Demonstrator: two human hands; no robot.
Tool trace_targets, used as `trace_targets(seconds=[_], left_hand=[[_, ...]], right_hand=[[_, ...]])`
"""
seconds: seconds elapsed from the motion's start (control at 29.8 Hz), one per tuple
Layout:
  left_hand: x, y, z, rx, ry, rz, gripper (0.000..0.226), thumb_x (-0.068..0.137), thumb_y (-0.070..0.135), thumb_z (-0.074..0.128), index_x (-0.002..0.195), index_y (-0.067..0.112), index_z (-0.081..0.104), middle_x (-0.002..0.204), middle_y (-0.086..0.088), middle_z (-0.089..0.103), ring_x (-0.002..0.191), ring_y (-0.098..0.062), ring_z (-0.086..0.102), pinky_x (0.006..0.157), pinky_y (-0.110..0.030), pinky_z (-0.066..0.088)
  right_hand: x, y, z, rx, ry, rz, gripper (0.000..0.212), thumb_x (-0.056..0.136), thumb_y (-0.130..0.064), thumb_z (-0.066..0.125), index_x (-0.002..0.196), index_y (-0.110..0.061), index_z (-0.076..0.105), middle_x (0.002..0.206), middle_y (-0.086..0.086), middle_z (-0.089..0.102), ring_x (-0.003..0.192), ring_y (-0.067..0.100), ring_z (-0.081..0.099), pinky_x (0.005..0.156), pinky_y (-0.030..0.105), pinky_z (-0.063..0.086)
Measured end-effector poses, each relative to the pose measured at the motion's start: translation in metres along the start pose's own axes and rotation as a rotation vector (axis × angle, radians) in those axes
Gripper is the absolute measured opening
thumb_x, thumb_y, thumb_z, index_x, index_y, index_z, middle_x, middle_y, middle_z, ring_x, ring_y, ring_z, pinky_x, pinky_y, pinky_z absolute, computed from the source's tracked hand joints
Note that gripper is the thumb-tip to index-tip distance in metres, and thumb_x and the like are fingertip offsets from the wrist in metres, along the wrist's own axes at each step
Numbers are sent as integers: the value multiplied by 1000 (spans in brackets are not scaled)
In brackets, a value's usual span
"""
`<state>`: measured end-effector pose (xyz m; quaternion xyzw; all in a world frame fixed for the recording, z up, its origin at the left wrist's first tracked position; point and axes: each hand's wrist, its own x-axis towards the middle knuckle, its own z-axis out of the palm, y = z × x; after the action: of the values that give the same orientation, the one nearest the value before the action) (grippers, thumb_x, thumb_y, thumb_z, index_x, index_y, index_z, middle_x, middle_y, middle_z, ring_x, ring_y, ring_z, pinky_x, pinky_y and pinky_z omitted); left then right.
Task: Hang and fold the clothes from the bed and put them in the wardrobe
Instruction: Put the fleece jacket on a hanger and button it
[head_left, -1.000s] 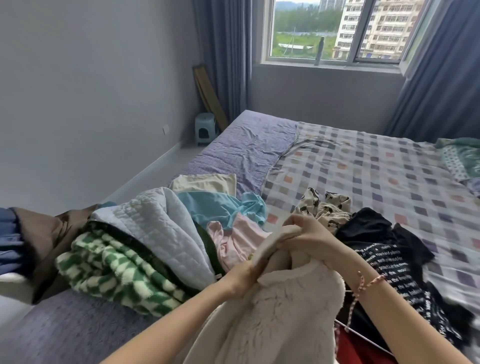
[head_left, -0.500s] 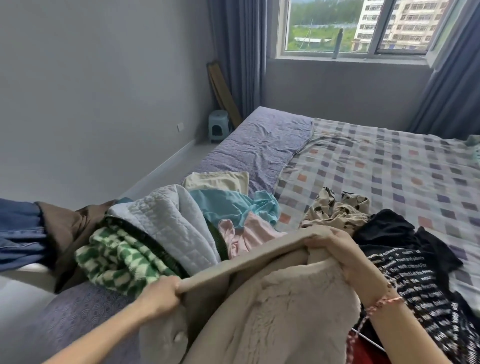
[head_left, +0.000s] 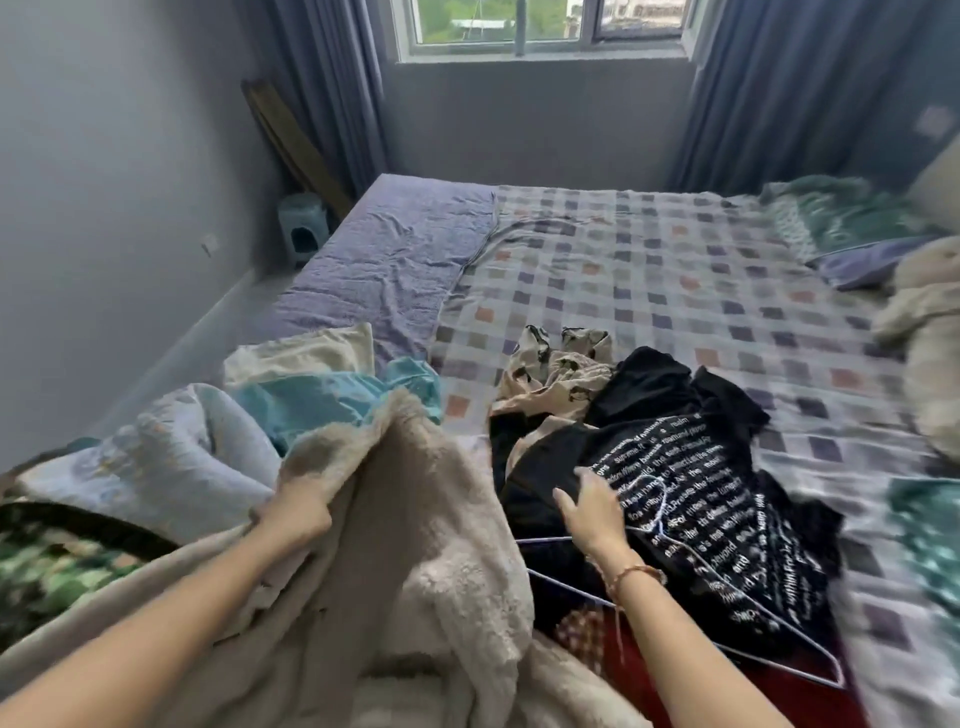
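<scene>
While the left hand (head_left: 293, 517) is gripping a fluffy cream coat (head_left: 431, 525), its fingers are clamping a bunched fold of the fleece and holding it up over the near edge of the bed (head_left: 675, 270). The right hand (head_left: 592, 512) is reaching over a black shirt (head_left: 691, 467) with white lettering, fingers straight and spread apart; whether they are touching the cloth is hard to tell. A wire hanger (head_left: 561, 584) is lying across that shirt, just beside the wrist. A pale quilted jacket (head_left: 171, 457) and a turquoise garment (head_left: 322, 400) are lying left of the coat.
</scene>
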<state>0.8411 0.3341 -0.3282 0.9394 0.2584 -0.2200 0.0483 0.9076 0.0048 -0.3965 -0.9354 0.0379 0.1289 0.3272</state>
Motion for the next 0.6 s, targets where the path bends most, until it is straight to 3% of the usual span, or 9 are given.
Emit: trace_targets(seconds=[0.17, 0.37, 0.5, 0.6], left_hand=[[-12, 29, 39, 203, 203, 35, 38, 87, 15, 48, 125, 20, 47, 128, -3, 50, 120, -22, 46, 95, -34, 40], [-25, 11, 29, 310, 318, -116, 58, 81, 13, 54, 135, 19, 37, 117, -11, 36, 110, -28, 36, 90, -38, 39], [-24, -21, 8, 277, 388, -177, 37, 82, 4, 54, 118, 11, 55, 109, -18, 36, 101, -36, 40, 79, -42, 44], [-27, -32, -2, 127, 373, -151, 36, 73, -5, 59, 109, -2, 53, 103, -27, 45, 94, -45, 51, 75, -48, 45]], right_hand=[[-8, 129, -36, -459, -52, 261, 53, 94, -46, 44, 131, -10, 37, 135, 12, 48, 125, 28, 45, 100, 35, 36], [-1, 148, -29, -441, -106, 310, 58, 92, -54, 43, 130, -11, 38, 137, 11, 43, 128, 27, 41, 103, 40, 31], [13, 137, -23, -392, -109, 344, 63, 89, -60, 43, 131, -13, 39, 139, 12, 41, 129, 28, 38, 105, 42, 27], [16, 126, -18, -411, -87, 344, 58, 89, -62, 40, 124, -16, 50, 133, 11, 48, 125, 28, 42, 103, 40, 29]])
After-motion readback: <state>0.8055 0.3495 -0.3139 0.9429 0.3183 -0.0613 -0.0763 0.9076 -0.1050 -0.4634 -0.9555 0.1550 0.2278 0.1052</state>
